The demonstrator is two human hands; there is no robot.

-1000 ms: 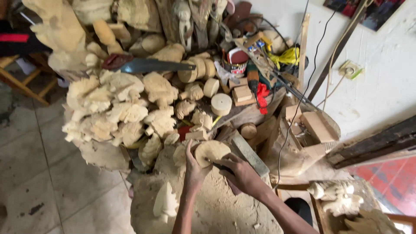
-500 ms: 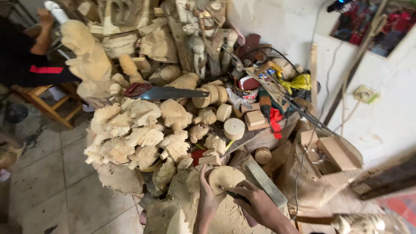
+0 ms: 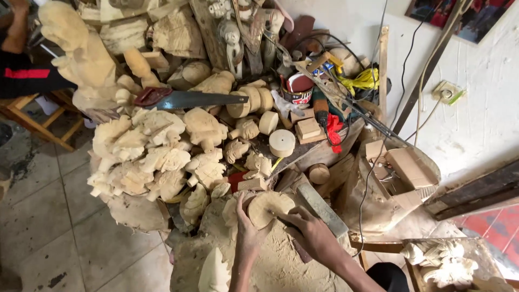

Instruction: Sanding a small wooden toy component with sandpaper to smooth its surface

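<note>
Roughly at 6 o'clock of the head view, both bare hands work on one round wooden disc (image 3: 268, 207), pale, with a rough-cut face. Left hand (image 3: 247, 227) grasps the disc from its 8 o'clock side, fingers wrapped over the rim, thumb up near the 9 o'clock edge. Right hand (image 3: 311, 233) is clenched on a dark tool (image 3: 282, 220), tip touching the disc at its 4 o'clock edge; tool type cannot tell, mostly hidden by the fist. Disc rests on a sawdust-covered work block (image 3: 281, 270), just beside a grey flat bar (image 3: 320, 208) at its 3 o'clock.

At 10 to 11 o'clock of the disc: heap of pale unfinished carvings (image 3: 157, 157), touching each other. Handsaw (image 3: 189, 99) with a red-brown handle lies across the heap's top, blade pointing to 3 o'clock. At 12 o'clock: small wooden cylinder (image 3: 282, 143) upright, more round blanks behind it. At 1 o'clock: red-rimmed can (image 3: 299, 86), yellow cloth (image 3: 363, 80), red rag (image 3: 334, 128). At 2 to 3 o'clock: cardboard box (image 3: 409, 167), near the white wall, and a wall socket (image 3: 445, 91) further up. At 4 o'clock, well apart: finished pale carving (image 3: 440, 259). Far 10 o'clock: another person's arm (image 3: 16, 32), dark sleeve with a red stripe, beside a wooden stool (image 3: 38, 121).
</note>
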